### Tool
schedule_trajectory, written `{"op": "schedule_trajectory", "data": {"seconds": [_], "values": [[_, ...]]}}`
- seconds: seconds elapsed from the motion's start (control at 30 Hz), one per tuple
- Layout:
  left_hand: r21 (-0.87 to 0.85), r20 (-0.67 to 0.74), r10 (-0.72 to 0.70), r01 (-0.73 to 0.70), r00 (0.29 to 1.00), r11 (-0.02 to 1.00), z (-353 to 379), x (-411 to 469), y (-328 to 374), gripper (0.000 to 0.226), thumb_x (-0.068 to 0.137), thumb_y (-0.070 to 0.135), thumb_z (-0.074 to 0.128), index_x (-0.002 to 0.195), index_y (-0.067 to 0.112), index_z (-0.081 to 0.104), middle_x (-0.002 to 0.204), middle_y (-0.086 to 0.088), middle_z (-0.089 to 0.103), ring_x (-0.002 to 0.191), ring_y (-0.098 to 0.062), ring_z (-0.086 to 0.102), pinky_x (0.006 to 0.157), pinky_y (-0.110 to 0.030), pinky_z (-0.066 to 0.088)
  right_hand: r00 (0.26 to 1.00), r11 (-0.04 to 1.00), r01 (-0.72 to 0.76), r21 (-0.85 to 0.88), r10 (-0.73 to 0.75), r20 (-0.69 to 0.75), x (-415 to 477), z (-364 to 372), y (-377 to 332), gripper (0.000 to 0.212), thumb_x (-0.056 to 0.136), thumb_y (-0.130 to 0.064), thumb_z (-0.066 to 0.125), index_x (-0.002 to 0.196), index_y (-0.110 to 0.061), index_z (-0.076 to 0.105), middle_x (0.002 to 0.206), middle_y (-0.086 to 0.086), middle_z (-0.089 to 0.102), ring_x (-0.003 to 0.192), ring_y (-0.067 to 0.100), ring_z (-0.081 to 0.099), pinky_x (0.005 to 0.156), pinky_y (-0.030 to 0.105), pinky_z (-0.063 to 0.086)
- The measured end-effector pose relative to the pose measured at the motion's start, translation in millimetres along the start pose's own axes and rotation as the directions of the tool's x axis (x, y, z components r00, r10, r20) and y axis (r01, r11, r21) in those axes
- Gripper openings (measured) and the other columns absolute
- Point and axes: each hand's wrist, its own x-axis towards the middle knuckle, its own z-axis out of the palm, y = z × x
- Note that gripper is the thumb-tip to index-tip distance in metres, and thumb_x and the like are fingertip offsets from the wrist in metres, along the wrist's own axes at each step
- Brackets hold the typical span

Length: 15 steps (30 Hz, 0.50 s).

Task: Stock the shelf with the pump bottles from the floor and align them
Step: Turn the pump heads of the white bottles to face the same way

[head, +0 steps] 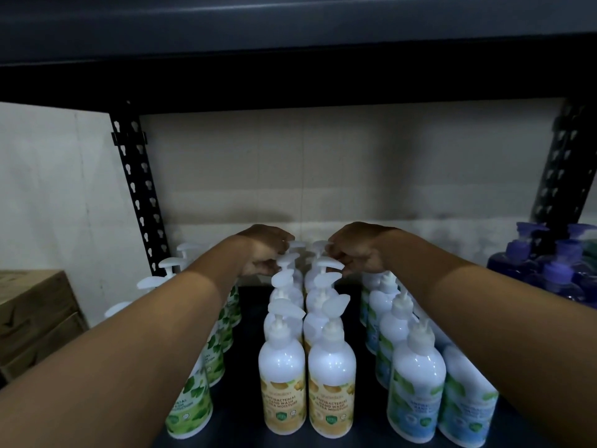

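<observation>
White pump bottles stand in rows on the dark shelf (248, 412). Two middle rows carry yellow labels (282, 379), the left rows green labels (190, 405), the right rows blue labels (415, 389). Both my arms reach deep over the rows. My left hand (263, 250) is curled at the pump heads at the back of the left yellow row. My right hand (358, 250) pinches the pump head of a bottle at the back of the right yellow row. The bottles under my hands are mostly hidden.
The upper shelf board (290, 76) hangs low overhead. Black perforated uprights (137, 189) stand at both back corners. Purple pump bottles (549, 270) stand at the far right. Cardboard boxes (32, 315) sit at the left beside the shelf.
</observation>
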Motion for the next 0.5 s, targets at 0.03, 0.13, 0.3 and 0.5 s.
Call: {"op": "schedule_trajectory", "data": {"seconds": [0.03, 0.13, 0.3, 0.5], "values": [[0.001, 0.004, -0.003, 0.003, 1.000, 1.000, 0, 0, 0, 0.026, 0.102, 0.001, 0.049, 0.115, 0.015, 0.066, 0.126, -0.013, 0.061, 0.105, -0.027, 0.064, 0.087, -0.036, 0.056, 1.000, 1.000, -0.002, 0.009, 0.002, -0.005, 0, 0, 0, 0.015, 0.103, -0.001, 0.047, 0.103, 0.002, 0.061, 0.095, 0.018, 0.067, 0.077, 0.025, 0.069, 0.055, 0.029, 0.056], [0.000, 0.020, -0.011, 0.011, 1.000, 1.000, -1, -1, 1, 0.028, 0.102, 0.001, 0.048, 0.120, 0.015, 0.065, 0.127, -0.014, 0.061, 0.107, -0.028, 0.064, 0.085, -0.036, 0.057, 1.000, 1.000, -0.007, 0.021, 0.007, -0.002, -2, 0, 0, 0.014, 0.103, -0.001, 0.048, 0.104, 0.002, 0.061, 0.093, 0.018, 0.068, 0.079, 0.027, 0.069, 0.060, 0.033, 0.057], [0.000, 0.019, -0.021, 0.021, 1.000, 1.000, -1, -2, 1, 0.029, 0.101, 0.000, 0.048, 0.118, 0.017, 0.065, 0.129, -0.015, 0.061, 0.116, -0.031, 0.065, 0.082, -0.036, 0.058, 1.000, 0.999, -0.011, 0.048, 0.011, 0.002, 0, -1, 0, 0.016, 0.102, 0.000, 0.049, 0.110, 0.006, 0.062, 0.095, 0.019, 0.069, 0.082, 0.027, 0.069, 0.069, 0.037, 0.058], [0.010, -0.055, 0.027, -0.027, 0.998, 1.000, 6, -8, -1, 0.035, 0.103, 0.002, 0.047, 0.131, 0.016, 0.062, 0.130, -0.010, 0.060, 0.101, -0.027, 0.067, 0.088, -0.040, 0.060, 1.000, 0.997, -0.026, 0.071, 0.027, -0.012, -11, 5, -3, 0.013, 0.103, 0.000, 0.048, 0.101, 0.002, 0.060, 0.087, 0.014, 0.064, 0.066, 0.019, 0.066, 0.056, 0.032, 0.058]]}}
